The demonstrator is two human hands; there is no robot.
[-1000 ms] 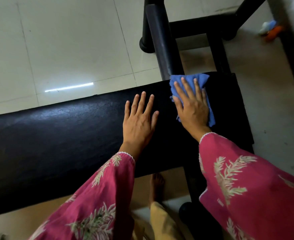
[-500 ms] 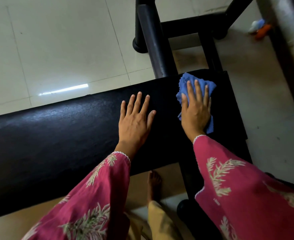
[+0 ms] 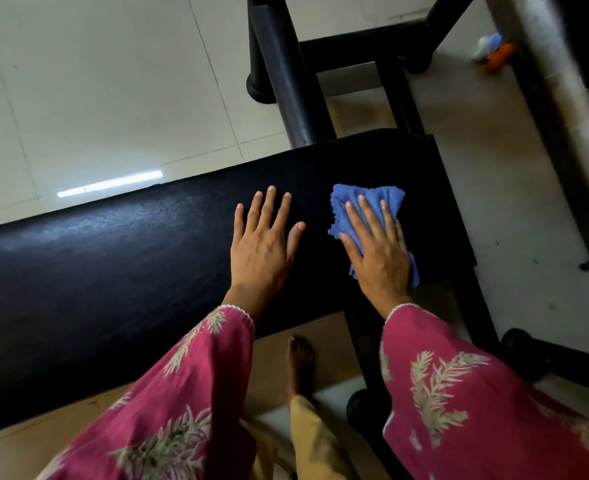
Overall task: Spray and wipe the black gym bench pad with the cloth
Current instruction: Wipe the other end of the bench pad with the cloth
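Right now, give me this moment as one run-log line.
phase: wiping | right hand: flat on blue cloth, right end of bench pad | left hand: flat on pad, empty | spray bottle: not in view

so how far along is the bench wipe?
Done: no spray bottle is in view, so spraying can't be confirmed from here. In hand: the right hand presses the blue cloth flat on the right end of the black bench pad, while the left hand rests bare beside it. Left: likely the long stretch of pad to the left, which the cloth isn't on.
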